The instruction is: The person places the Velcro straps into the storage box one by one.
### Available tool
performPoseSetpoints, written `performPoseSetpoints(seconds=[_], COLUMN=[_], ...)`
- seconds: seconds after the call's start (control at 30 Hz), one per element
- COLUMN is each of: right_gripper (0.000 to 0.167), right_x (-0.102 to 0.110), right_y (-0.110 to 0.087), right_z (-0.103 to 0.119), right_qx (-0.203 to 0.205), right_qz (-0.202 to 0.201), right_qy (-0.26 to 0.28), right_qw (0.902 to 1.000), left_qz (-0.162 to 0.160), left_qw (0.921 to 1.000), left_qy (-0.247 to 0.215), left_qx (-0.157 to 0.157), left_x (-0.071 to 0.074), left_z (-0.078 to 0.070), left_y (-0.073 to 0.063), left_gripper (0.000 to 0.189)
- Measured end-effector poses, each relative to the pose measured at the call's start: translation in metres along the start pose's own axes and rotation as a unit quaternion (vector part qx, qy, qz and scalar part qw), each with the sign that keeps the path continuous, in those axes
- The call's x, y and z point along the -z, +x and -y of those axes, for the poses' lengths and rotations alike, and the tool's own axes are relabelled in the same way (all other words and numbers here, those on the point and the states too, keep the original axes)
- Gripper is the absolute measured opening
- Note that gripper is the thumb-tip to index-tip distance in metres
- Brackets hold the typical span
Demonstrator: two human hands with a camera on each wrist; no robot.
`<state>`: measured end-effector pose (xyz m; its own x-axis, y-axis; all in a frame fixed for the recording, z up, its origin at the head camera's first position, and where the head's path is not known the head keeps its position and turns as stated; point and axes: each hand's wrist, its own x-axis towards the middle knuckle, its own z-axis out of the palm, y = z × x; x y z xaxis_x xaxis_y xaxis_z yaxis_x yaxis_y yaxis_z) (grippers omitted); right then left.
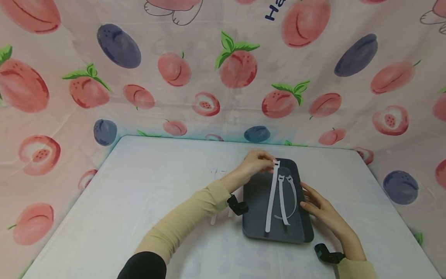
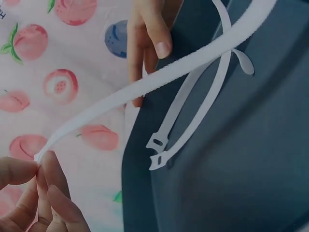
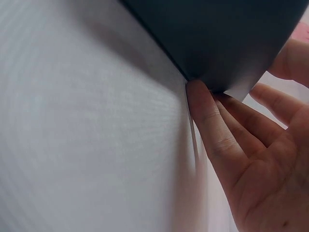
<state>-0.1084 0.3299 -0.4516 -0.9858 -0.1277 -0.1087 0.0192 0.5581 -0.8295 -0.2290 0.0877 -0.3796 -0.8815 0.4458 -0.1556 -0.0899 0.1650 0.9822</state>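
Observation:
My left hand [image 1: 257, 164] pinches the slotted head end of a white hook-and-loop cable tie [image 1: 271, 197] above a dark grey tray [image 1: 253, 221]. In the left wrist view the raised tie [image 2: 120, 96] slants across the tray between thumb and fingertips. Two more white cable ties lie in the tray: a nearly straight one [image 1: 282, 203] and a curved one [image 1: 294, 193], their heads side by side. At the tray's right side, my right hand [image 1: 324, 211] touches the wall with extended fingers [image 3: 210, 116]; the right wrist view shows them against its outer face.
Left of the tray, further white ties [image 1: 213, 221] lie on the white tabletop [image 1: 139, 186], partly hidden by the left forearm. A fruit-print cloth [image 1: 209, 46] hangs behind the table. Each wrist wears a black camera mount [image 1: 238, 205].

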Motion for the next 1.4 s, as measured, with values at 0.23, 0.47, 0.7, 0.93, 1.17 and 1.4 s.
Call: performPoseSetpoints(seconds=[0.23,0.47,0.7,0.93,1.17,1.4], right_gripper=[0.069,0.070,0.069,0.069,0.070,0.070], right_x=[0.000,0.000,0.001,0.001,0.000,0.001], right_y=[0.000,0.002,0.002,0.001,0.002,0.001], right_z=[0.000,-0.001,-0.002,-0.001,-0.001,0.000], right_qx=[-0.003,-0.007,-0.003,-0.008,-0.014,-0.018], right_qz=[-0.001,0.000,0.000,0.000,-0.002,-0.001], right_qy=[-0.003,-0.003,-0.006,-0.005,-0.005,0.000], right_qw=[1.0000,1.0000,1.0000,1.0000,0.9999,0.9998], left_qz=[-0.007,-0.022,-0.034,-0.044,-0.054,-0.052], left_qw=[0.9994,0.9978,0.9960,0.9948,0.9937,0.9932], left_qy=[-0.010,-0.006,-0.010,0.003,0.029,0.054], left_qx=[0.034,0.063,0.083,0.092,0.094,0.089], left_x=[-0.008,-0.016,-0.023,-0.029,-0.030,-0.030], left_z=[0.009,0.019,0.030,0.038,0.045,0.053], left_y=[0.006,0.014,0.023,0.028,0.030,0.033], left_gripper=[0.015,0.013,0.012,0.014,0.012,0.011])
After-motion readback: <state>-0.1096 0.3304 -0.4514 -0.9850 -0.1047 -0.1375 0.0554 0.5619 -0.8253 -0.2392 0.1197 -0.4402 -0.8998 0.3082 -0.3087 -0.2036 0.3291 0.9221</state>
